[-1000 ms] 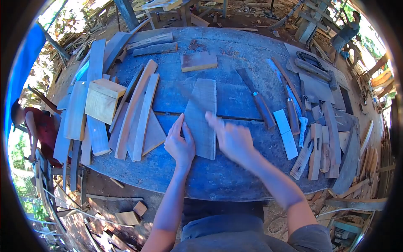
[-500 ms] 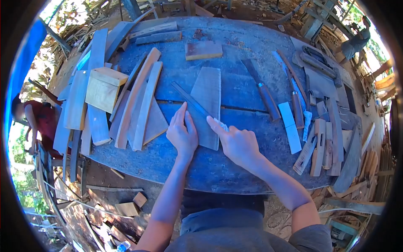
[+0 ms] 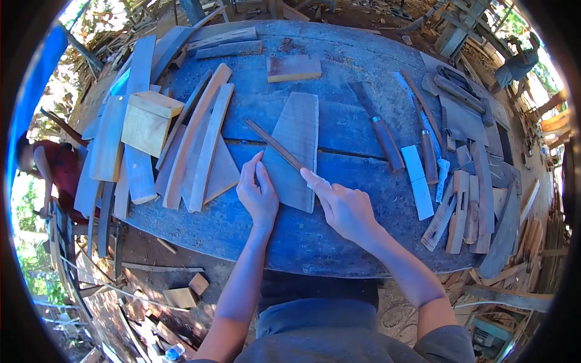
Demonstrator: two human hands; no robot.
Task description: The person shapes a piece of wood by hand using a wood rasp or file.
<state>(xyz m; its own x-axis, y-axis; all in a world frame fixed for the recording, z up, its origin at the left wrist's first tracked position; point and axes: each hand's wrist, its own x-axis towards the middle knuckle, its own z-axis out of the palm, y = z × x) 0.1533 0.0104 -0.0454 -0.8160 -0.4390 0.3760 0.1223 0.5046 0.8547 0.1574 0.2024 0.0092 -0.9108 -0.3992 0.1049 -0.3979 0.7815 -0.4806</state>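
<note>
In my right hand point(image 3: 351, 209) is the pale handle end of a long, narrow, flat bar that looks like a file point(image 3: 275, 144), the index finger stretched along it. Its far end points up and left across a tapered wooden board point(image 3: 295, 130), which lies flat on the blue table. My left hand point(image 3: 257, 196) rests at the board's lower left edge, thumb and fingers apart, fingertips just below the file. Left of that hand are long wooden strips point(image 3: 210, 148) on a wider board.
A wood block point(image 3: 294, 68) lies at the back of the blue table point(image 3: 357, 242). To the right are a dark-bladed tool with a wooden handle point(image 3: 387, 145), a white rectangular piece point(image 3: 417, 181) and slotted wood pieces point(image 3: 461, 206). A wooden box point(image 3: 145, 130) sits left. Another person point(image 3: 57, 175) is beyond.
The file has turned its face, from bluish to brown, and its tip has shifted slightly left. My left hand has drawn slightly down and left, its fingertips farther from the file.
</note>
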